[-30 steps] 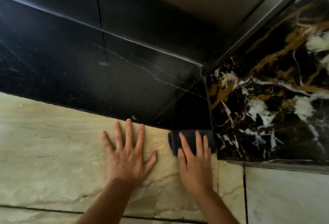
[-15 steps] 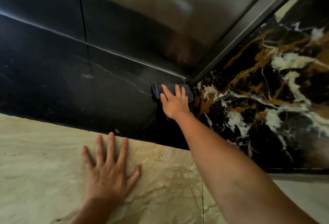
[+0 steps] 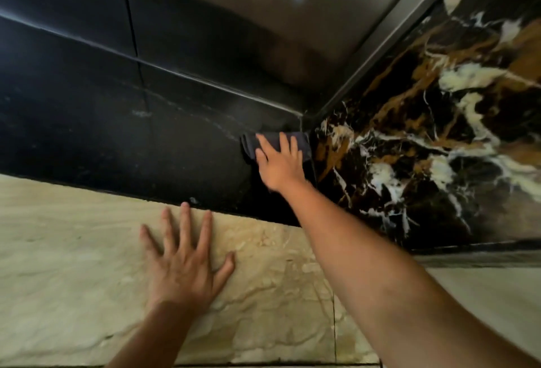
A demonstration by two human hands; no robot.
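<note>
A folded dark blue cloth [image 3: 249, 145] lies against the black stone strip [image 3: 123, 145] in the corner, right beside the veined black-and-gold marble panel [image 3: 424, 145]. My right hand [image 3: 279, 164] presses flat on the cloth with straight fingers, arm stretched forward. My left hand [image 3: 183, 262] rests flat with spread fingers on the beige marble surface [image 3: 64, 265], just below the black strip's edge.
A brushed metal panel [image 3: 248, 2] fills the top, bordered by a metal frame strip [image 3: 389, 43] running diagonally to the corner. A dark seam [image 3: 334, 335] splits the beige tiles at lower right. A pale tile [image 3: 483, 303] lies under the marble panel.
My right hand carried the cloth from the beige surface up onto the black strip and into the corner, then slid slightly down. My left hand stayed flat on the beige marble.
</note>
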